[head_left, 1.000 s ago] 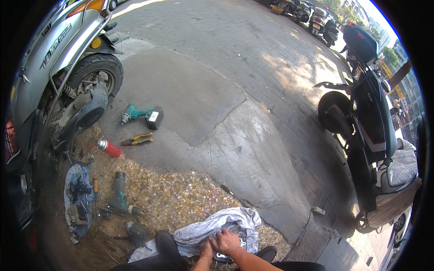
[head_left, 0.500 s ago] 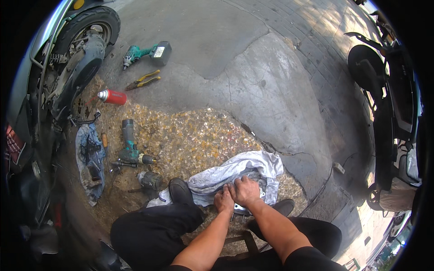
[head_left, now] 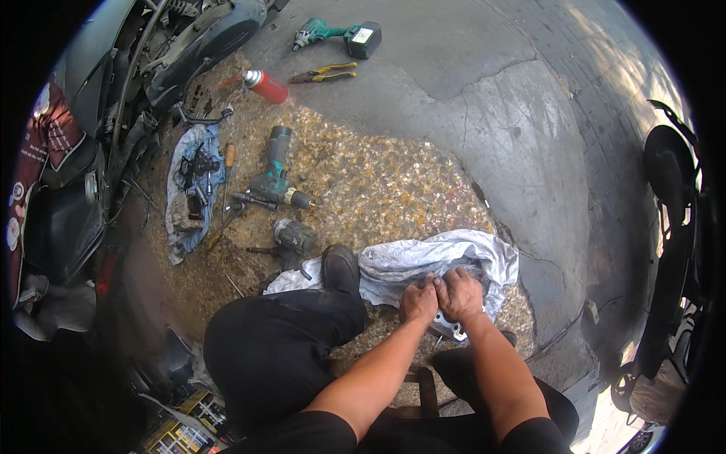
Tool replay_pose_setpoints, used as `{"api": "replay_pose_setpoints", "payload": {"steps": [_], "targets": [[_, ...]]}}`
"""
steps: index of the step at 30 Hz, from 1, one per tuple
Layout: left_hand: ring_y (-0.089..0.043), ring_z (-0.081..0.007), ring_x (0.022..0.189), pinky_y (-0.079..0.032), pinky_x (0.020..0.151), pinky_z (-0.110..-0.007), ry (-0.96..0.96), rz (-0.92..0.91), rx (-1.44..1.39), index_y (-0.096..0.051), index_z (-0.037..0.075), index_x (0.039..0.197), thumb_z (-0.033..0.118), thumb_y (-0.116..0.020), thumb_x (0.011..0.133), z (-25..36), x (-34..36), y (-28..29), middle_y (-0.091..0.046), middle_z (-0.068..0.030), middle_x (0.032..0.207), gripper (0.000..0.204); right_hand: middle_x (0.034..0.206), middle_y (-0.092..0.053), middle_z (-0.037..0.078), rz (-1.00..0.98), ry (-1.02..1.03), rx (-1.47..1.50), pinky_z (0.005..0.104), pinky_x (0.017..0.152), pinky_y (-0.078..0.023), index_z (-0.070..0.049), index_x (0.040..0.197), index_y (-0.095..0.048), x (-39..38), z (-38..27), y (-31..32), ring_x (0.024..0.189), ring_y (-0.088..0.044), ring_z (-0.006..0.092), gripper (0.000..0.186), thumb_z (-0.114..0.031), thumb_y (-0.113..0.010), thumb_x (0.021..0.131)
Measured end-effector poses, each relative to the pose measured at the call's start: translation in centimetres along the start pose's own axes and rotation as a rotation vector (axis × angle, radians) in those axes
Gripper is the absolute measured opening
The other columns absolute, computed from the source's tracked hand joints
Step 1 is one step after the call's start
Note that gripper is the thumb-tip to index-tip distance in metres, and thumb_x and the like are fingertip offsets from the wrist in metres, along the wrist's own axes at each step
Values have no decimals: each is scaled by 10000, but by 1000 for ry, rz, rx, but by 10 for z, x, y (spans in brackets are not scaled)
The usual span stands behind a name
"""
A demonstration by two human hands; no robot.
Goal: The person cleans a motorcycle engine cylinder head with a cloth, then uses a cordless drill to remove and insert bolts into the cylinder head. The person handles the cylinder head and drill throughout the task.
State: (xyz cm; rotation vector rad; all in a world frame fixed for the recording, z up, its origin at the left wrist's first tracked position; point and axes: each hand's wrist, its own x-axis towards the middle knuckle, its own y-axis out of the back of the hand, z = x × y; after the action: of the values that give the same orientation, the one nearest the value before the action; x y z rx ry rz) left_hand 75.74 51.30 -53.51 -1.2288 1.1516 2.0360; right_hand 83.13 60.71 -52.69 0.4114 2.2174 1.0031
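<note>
My left hand (head_left: 419, 300) and my right hand (head_left: 458, 293) are pressed side by side on a small metal part (head_left: 448, 330) low between my knees, fingers curled over it. A crumpled white cloth (head_left: 431, 265) lies on the ground just beyond my knuckles and partly under the part. My black shoe (head_left: 340, 270) rests on the cloth's left end. How firmly each hand grips the metal part is hidden by the fingers.
A green power drill (head_left: 277, 181), a second dark drill (head_left: 294, 237), and a grey rag with small tools (head_left: 190, 185) lie to the left. Further off are a red spray can (head_left: 265, 85), yellow-handled pliers (head_left: 327, 74) and another green drill (head_left: 336, 34). A scooter (head_left: 151, 68) stands far left, another scooter (head_left: 673, 227) right.
The view has tilted steadily downward, so my legs and arms fill more of the picture. Both hands stay together on the part by the cloth.
</note>
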Motion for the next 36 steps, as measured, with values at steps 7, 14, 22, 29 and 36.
{"api": "replay_pose_setpoints", "payload": {"steps": [7, 14, 22, 29, 36], "targets": [[-657, -407, 1021, -478, 893, -458, 31, 19, 33, -724, 5, 963, 585, -458, 934, 11, -1, -2, -703, -251, 1011, 639, 914, -644, 203, -4, -126, -8, 515, 728, -524, -54, 856, -655, 6, 0, -2, 825, -652, 427, 398, -437, -567, 920], [-631, -432, 1069, -474, 932, -489, 58, 30, 29, -717, 49, 1031, 602, -455, 927, 27, -12, 1, -689, -242, 1092, 621, 876, -633, 212, 25, -80, -20, 528, 665, -522, -60, 868, -644, 12, 9, -3, 750, -639, 439, 364, -417, -581, 903], [-650, -394, 1053, -485, 934, -471, 115, 59, 10, -732, 64, 1010, 624, -496, 898, 28, -3, -3, -709, -211, 1055, 618, 806, -624, 223, 16, -42, 23, 532, 614, -517, -58, 792, -626, 22, 13, -7, 685, -634, 450, 329, -374, -617, 883], [-634, -417, 1086, -481, 942, -480, 150, 1, 63, -711, 52, 1073, 626, -494, 912, 26, 1, 0, -690, -228, 1120, 634, 856, -641, 214, -68, -113, -8, 529, 664, -528, -53, 840, -652, 25, 2, 0, 736, -655, 433, 347, -391, -596, 895], [-600, -427, 1149, -450, 989, -477, 49, -108, 154, -675, -51, 1073, 660, -397, 915, 36, -36, 5, -638, -313, 1171, 779, 838, -652, 230, 43, -41, 48, 525, 679, -517, -40, 783, -642, 3, 10, 32, 759, -642, 448, 364, -378, -596, 910]]}}
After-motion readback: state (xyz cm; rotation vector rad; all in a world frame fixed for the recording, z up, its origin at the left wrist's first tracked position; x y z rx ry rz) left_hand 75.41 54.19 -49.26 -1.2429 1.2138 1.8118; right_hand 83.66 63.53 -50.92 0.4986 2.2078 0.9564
